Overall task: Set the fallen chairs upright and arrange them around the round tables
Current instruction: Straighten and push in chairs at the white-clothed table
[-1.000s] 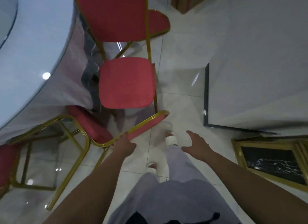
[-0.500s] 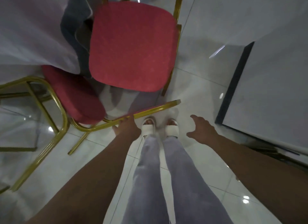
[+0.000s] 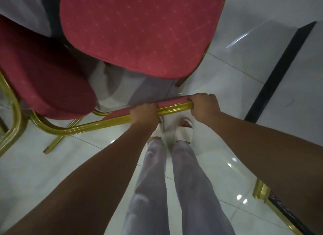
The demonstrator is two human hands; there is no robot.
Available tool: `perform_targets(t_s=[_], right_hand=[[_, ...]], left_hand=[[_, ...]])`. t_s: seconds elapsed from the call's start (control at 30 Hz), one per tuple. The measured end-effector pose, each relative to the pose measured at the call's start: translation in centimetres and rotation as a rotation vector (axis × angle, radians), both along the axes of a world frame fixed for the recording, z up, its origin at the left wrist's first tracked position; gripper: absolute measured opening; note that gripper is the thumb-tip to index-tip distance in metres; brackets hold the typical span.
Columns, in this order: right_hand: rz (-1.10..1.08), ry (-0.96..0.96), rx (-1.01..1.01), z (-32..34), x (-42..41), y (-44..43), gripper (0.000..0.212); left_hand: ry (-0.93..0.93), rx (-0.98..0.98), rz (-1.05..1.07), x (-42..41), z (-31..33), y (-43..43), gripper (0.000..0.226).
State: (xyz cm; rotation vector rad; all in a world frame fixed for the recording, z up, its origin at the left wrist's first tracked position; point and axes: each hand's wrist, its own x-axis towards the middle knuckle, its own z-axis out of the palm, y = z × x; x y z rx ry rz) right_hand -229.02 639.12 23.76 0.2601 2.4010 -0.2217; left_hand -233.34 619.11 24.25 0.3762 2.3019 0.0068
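Note:
A fallen chair (image 3: 45, 73) with a red cushion and gold metal frame lies on its side on the white floor at the left. Its backrest's gold top edge (image 3: 174, 108) runs across the middle of the view. My left hand (image 3: 145, 114) grips that edge, and my right hand (image 3: 204, 107) grips it at its right end. An upright red chair's seat (image 3: 139, 30) fills the top of the view, just beyond my hands. A corner of the table's white cloth (image 3: 22, 9) hangs at the top left.
My feet in white sandals (image 3: 183, 131) stand right under the backrest's edge. A black strip (image 3: 279, 72) runs along the floor at the right. A gold-framed dark panel (image 3: 272, 205) lies at the bottom right.
I have leaned down closer to the chairs. My right hand came in from the side and took hold of the backrest's edge; my left hand stays on it.

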Motion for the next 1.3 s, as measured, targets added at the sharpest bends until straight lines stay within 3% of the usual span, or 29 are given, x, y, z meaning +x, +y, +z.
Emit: perform_targets(t_s=[0.2,0.43,0.57,0.6,0.67,0.73,0.83,0.9,0.97,1.1,1.3], right_hand=[[0.174,-0.113,0.030,5.5,0.5,-1.9,0.016],[0.326,-0.099,0.008,22.1,1.4,-3.3,0.003],[0.407,-0.072,-0.031,31.6,1.8,-2.7,0.010],[0.403,-0.051,-0.054,33.4,2.0,-2.3,0.020],[0.268,0.013,-0.212,36.1,2.9,-1.1,0.051],[0.096,0.066,-0.369,37.9,4.3,1.0,0.064],[-0.134,0.082,-0.484,38.6,6.8,5.7,0.057],[-0.229,0.047,-0.484,38.3,7.8,8.4,0.036],[-0.164,0.005,-0.438,38.1,8.0,9.7,0.009],[0.014,0.069,-0.417,40.4,6.7,8.2,0.008],[0.408,0.257,-0.312,50.5,2.7,0.4,0.010]], left_hand=[[-0.052,-0.043,-0.006,0.9,4.6,-2.1,0.031],[-0.042,0.060,-0.028,2.2,18.7,-4.9,0.040],[-0.014,0.162,0.007,3.3,26.5,-5.6,0.047],[0.012,0.190,0.024,3.6,28.1,-5.7,0.048],[0.070,0.216,0.055,3.9,31.1,-6.0,0.044],[0.121,0.233,0.096,4.3,33.9,-6.3,0.037],[0.145,0.248,0.205,5.1,37.9,-7.1,0.025],[0.150,0.277,0.299,6.1,39.8,-7.9,0.022],[0.156,0.289,0.329,7.3,41.3,-8.1,0.032],[0.256,0.307,0.459,9.9,43.9,-9.4,0.018],[0.527,0.377,0.666,13.6,49.6,-13.7,0.042]])
